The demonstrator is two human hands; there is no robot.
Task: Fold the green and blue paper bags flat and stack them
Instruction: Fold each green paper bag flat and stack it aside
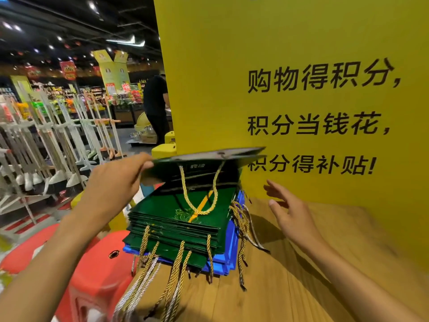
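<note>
left grip (116, 180) pinches a flattened green paper bag (209, 156) level above the stack (181, 219), seemingly to lay it squarely; right grip (290, 214), fingers spread, hovers right of the stack.

Brightness: bright, even shop light; dark ceiling (58, 19).
Sources: small white ceiling spotlights (92, 5), upper left, blooming softly.
Shadows: the right forearm (343, 270) casts a soft shadow on the light wooden bench (232, 298); the raised dark green flat paper bag (209, 156) shades the dark green bag stack (176, 219) beneath.
Blur: the right hand (290, 212) is smeared by motion; far stocked shop shelves (97, 91) soft.
Distortion: white upright mop handles (76, 133) lean at the left edge.
</note>
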